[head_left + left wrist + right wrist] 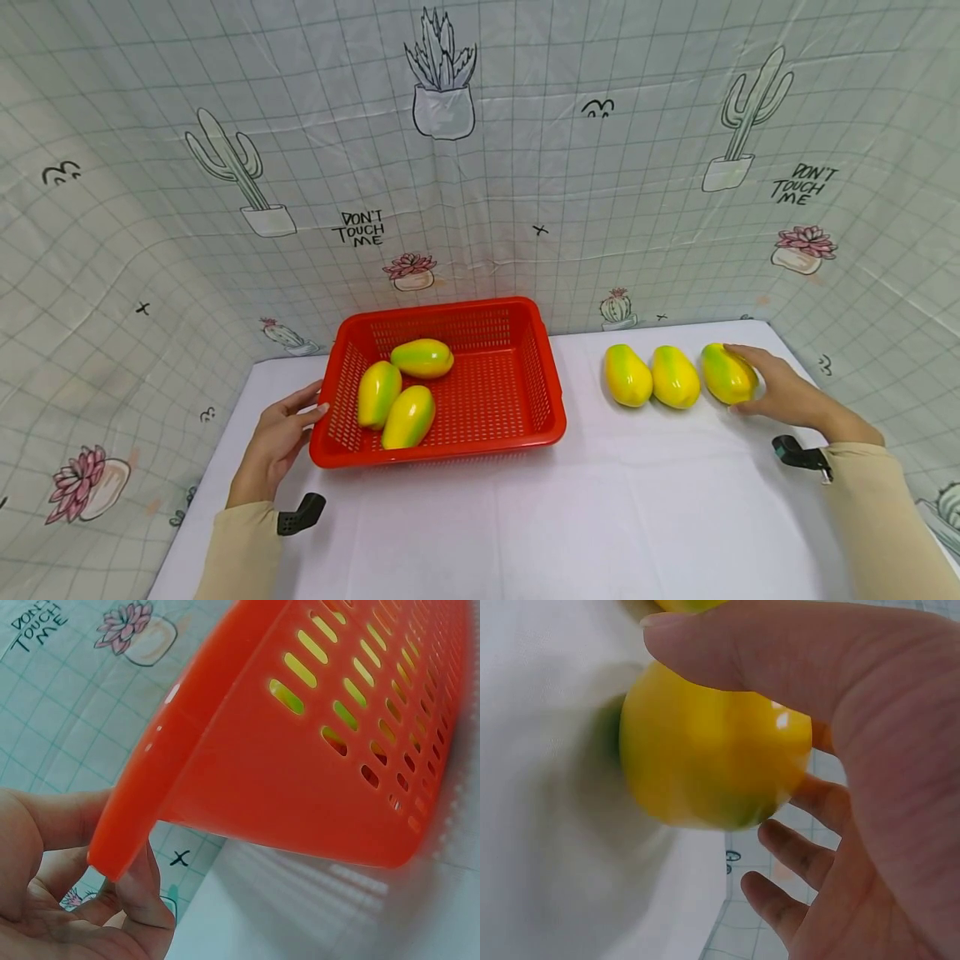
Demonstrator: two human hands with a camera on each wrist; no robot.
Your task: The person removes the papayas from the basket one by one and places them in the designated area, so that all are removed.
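Observation:
On the left of the table, my left hand (pixel 273 437) pinches the rim of a red perforated plastic basket (pixel 487 392) at its left end. The left wrist view shows thumb and fingers on either side of that rim (pixel 161 742). Three yellow-green mangoes lie inside the basket, one of them (pixel 422 358) toward the back. Over at the right, my right hand (pixel 787 396) grips a mango (pixel 726 373) on the table, thumb on the near side and fingers round the far side. Two more mangoes, a middle one (pixel 676 377) and a left one (pixel 627 375), lie beside it.
White cloth (pixel 562 525) covers the table. A grid-patterned curtain (pixel 510 183) with cactus drawings hangs behind and at both sides, close to the basket's back edge. A small black camera mount sits at each wrist.

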